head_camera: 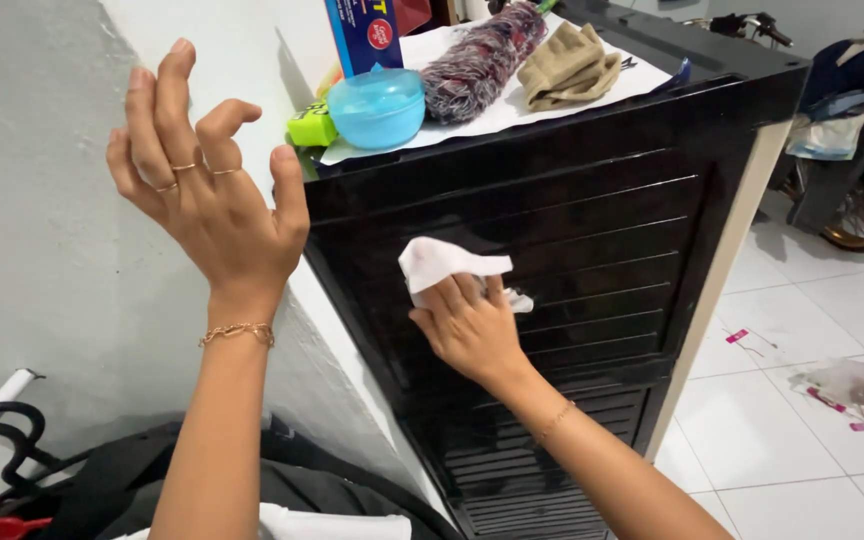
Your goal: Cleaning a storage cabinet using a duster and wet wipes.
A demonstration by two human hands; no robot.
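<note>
My right hand (469, 325) presses a white tissue (442, 263) against the slatted front of a glossy black cabinet (592, 230). The tissue sticks out above and beside my fingers. My left hand (207, 190) is raised in the air to the left of the cabinet, fingers spread and slightly curled, holding nothing. It wears thin rings and a gold bracelet at the wrist. A thin bracelet also sits on my right wrist.
On the cabinet top lie a blue round lidded container (377, 108), a green object (310, 126), a blue box (364, 35), a mottled yarn-like bundle (480, 60) and a tan cloth (567, 66) on white paper. A parked motorbike (852, 190) stands on the white tiled floor at right. Dark bags and hangers (12, 470) lie at lower left.
</note>
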